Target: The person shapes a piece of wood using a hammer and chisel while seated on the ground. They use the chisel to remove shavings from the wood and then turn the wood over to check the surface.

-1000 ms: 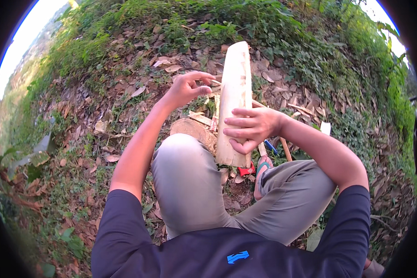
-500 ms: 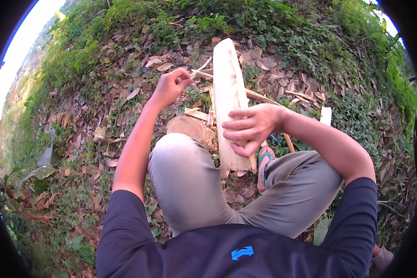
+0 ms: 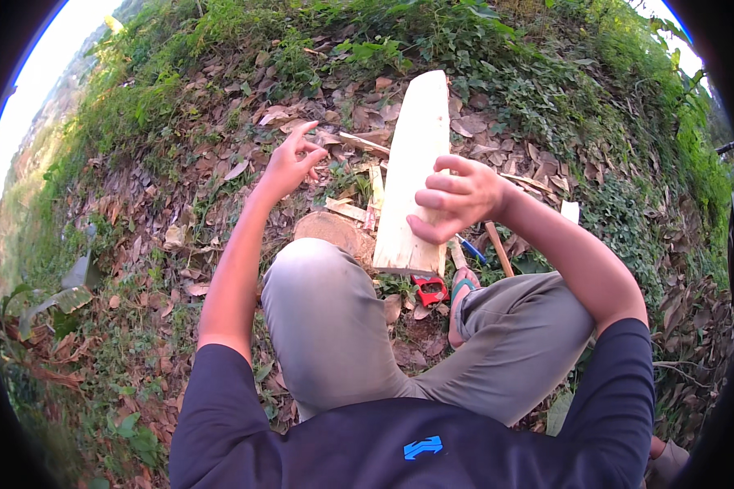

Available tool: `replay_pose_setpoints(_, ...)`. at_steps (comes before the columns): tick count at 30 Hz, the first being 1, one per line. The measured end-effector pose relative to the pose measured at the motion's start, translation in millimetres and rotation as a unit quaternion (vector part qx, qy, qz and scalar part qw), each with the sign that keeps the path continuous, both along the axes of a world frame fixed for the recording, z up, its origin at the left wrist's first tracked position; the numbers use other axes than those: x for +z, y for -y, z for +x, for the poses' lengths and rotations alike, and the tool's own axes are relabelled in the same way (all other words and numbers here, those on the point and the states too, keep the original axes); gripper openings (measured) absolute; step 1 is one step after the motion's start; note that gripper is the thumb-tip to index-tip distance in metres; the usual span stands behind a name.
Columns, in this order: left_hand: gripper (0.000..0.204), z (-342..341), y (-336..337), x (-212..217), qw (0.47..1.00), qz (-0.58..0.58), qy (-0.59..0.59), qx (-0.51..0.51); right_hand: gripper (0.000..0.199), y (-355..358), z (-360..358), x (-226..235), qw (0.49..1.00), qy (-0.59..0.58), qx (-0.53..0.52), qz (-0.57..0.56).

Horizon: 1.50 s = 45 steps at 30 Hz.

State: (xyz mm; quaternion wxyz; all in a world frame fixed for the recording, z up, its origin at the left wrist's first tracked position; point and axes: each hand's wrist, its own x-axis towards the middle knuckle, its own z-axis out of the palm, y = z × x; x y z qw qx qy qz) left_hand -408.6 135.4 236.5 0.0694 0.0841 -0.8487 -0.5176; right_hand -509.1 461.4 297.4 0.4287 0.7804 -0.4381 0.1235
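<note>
My left hand (image 3: 296, 163) hovers left of a long pale wooden board (image 3: 412, 179), apart from it. Its fingers are spread and hold nothing. The board slants up between my knees, its broad smooth face showing and its cut end towards me. My right hand (image 3: 462, 200) is at the board's right edge, fingers and thumb bent over the face in a grip; part of the contact is hidden. A round cut stump (image 3: 334, 232) lies beside my left knee.
Below the board's near end shows a red tool handle (image 3: 429, 290). A blue rod-like thing (image 3: 471, 249) and a wooden handle (image 3: 500, 249) lie by my sandalled foot (image 3: 462, 301). Split wood pieces (image 3: 346, 209) and dry leaves (image 3: 220, 171) cover the ground; green plants grow beyond.
The board has turned to show a broader face, and its near end has shifted away, uncovering the red handle. My left fingers have opened; the thin pale strip beside them is gone from there.
</note>
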Motion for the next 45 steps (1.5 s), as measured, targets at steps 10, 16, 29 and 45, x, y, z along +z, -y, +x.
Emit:
replay_pose_setpoints(10,0.059,-53,-60,40,0.973,-0.137,-0.035,-0.183,0.051,-17,-11,19,0.989,0.076,-0.118,-0.049)
replay_pose_setpoints(16,0.045,-63,-77,82,0.975,-0.112,-0.045,-0.188,0.044,-14,-12,30,0.973,0.149,-0.170,-0.040)
replay_pose_setpoints(29,0.055,-28,-82,117,0.974,0.002,-0.124,-0.191,0.035,-4,-25,29,0.940,0.203,-0.263,-0.079)
replay_pose_setpoints(45,0.116,-34,-144,93,0.953,0.162,-0.256,-0.027,0.029,58,0,52,0.842,0.359,-0.348,-0.200)
